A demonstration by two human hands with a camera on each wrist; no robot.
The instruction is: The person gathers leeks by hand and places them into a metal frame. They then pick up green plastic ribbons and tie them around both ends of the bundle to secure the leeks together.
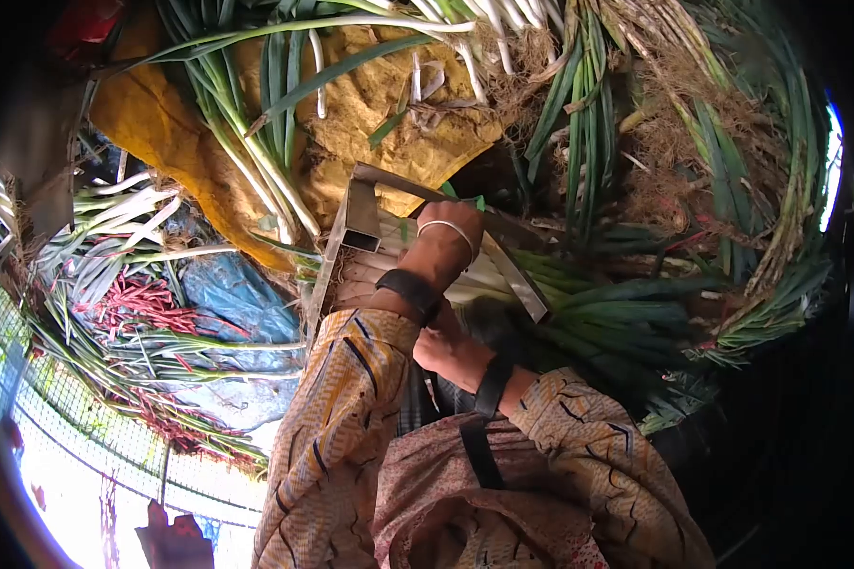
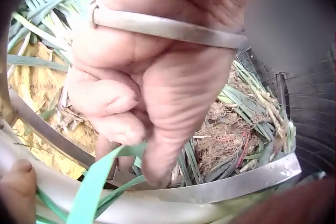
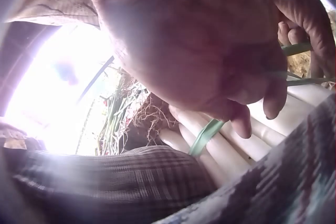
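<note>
**Both hands on a bundle of spring onions in a metal frame**

A bundle of spring onions (image 1: 484, 280) lies across an angled metal frame (image 1: 356, 223) in front of the person's lap, the white stalks (image 3: 231, 150) side by side and the green tops running out to the right in the head view. The left hand (image 1: 446, 242), a thin metal bangle (image 2: 168, 27) on its wrist, reaches over the frame; its fingers (image 2: 113, 103) are curled, and a green leaf strip (image 2: 97, 187) passes under the thumb, pinched there against the stalks. The right hand (image 1: 451, 351) sits lower, just beside the near end of the bundle; its fingers (image 3: 273, 95) are bent down onto the white stalks, with a green strip (image 3: 205, 136) running beneath them, though whether they grip it I cannot tell.

Beyond the frame, a yellow cloth (image 1: 389, 104) lies on the ground with loose onions (image 1: 275, 114) spread over it. Blue plastic sheeting (image 1: 232, 294) and red-rooted stems (image 1: 138, 299) lie to the left, more heaped greens (image 1: 750, 190) to the right. Patterned sleeves (image 1: 337, 427) cover both arms.
</note>
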